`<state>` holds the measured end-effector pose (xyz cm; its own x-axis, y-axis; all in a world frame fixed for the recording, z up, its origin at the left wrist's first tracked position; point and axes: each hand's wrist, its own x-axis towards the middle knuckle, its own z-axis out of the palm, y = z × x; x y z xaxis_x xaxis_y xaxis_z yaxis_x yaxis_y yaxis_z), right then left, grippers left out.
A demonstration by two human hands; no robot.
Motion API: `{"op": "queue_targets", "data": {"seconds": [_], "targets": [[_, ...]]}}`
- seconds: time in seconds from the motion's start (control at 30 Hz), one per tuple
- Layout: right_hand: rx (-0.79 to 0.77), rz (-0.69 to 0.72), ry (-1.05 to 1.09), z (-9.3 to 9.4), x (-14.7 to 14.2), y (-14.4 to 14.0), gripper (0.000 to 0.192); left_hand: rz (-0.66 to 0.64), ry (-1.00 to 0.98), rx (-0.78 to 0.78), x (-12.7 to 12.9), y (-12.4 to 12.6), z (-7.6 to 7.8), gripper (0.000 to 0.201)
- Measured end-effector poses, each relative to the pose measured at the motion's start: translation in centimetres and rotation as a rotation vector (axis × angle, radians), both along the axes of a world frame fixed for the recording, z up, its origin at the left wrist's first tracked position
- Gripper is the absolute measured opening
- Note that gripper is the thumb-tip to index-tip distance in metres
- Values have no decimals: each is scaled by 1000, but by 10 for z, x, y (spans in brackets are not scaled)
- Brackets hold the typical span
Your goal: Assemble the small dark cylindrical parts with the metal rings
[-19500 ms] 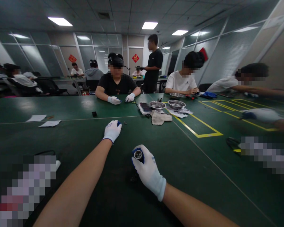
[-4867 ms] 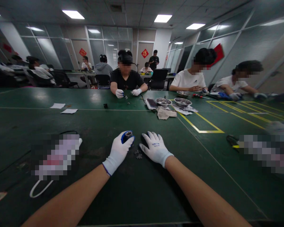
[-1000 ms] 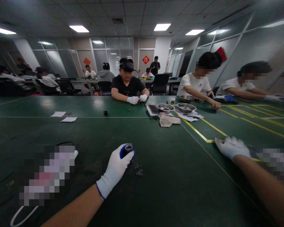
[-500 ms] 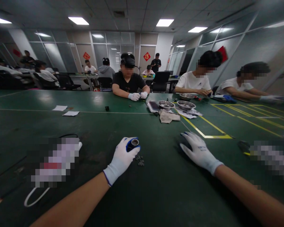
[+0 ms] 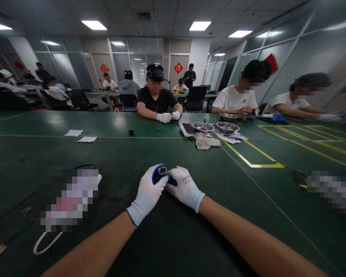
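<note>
**Right hand returns to meet left over small part**

Back from its reach far out to the right half a second ago, the right hand [image 5: 185,187] now sits against the left hand [image 5: 148,192] at the middle of the green table [image 5: 173,238]. Left fingers are curled tight around a small blue cylinder [image 5: 160,174] with a metal rim, its open end facing up. Right fingertips press in beside it, bunched and bent; whether they grip anything cannot be told. Both gloved hands rest low on the table, bare forearms angling in from the near edge. Across the table, a seated person [image 5: 158,100] works, two metal bowls [image 5: 203,127] nearby.
</note>
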<state>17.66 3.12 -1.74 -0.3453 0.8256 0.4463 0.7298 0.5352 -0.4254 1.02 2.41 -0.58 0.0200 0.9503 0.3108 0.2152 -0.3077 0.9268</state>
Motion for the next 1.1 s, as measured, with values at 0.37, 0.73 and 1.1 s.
{"op": "queue_targets", "data": {"seconds": [0.37, 0.73, 1.1], "targets": [[-17, -62, 155, -7, 13, 1, 26, 140, -46, 191, -2, -16, 23, 36], [-416, -67, 934, 7, 13, -6, 39, 36, -3, -44, 1, -4, 18, 23], [-697, 150, 1210, 18, 7, -12, 44, -193, 18, -100, 10, -11, 22, 24]]}}
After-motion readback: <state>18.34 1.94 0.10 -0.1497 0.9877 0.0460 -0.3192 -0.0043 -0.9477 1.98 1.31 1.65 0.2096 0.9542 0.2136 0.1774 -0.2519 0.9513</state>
